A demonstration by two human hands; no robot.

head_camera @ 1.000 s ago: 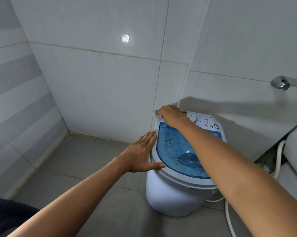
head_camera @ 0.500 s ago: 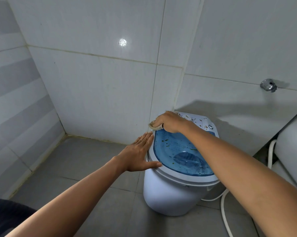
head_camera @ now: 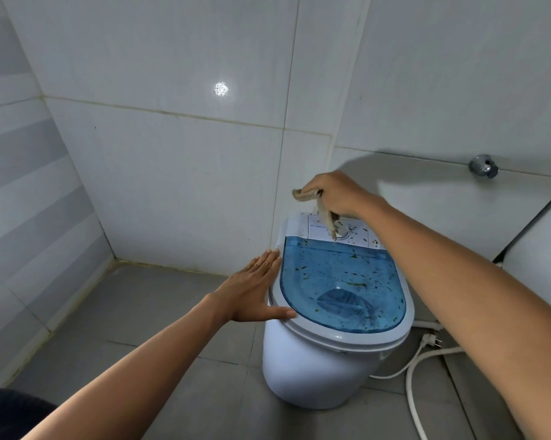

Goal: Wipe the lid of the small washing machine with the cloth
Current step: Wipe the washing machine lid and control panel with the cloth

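Observation:
A small white washing machine (head_camera: 318, 369) stands on the grey floor in the tiled corner. Its translucent blue lid (head_camera: 341, 281) is speckled with brown-green dirt, and so is the white control panel (head_camera: 360, 237) behind it. My right hand (head_camera: 337, 193) is raised above the control panel and grips a beige cloth (head_camera: 326, 217), whose end dangles down to the panel. My left hand (head_camera: 252, 290) lies flat with straight fingers against the lid's left rim, thumb on the front edge.
White tiled walls close in behind and to the left. A chrome tap fitting (head_camera: 483, 166) sticks out of the right wall. A white hose (head_camera: 414, 395) and a plug (head_camera: 431, 340) lie on the floor right of the machine. A white appliance (head_camera: 540, 258) stands at the far right.
My right hand has lifted the cloth off the lid's back left corner and now holds it in the air above the control panel. My left hand stays on the rim.

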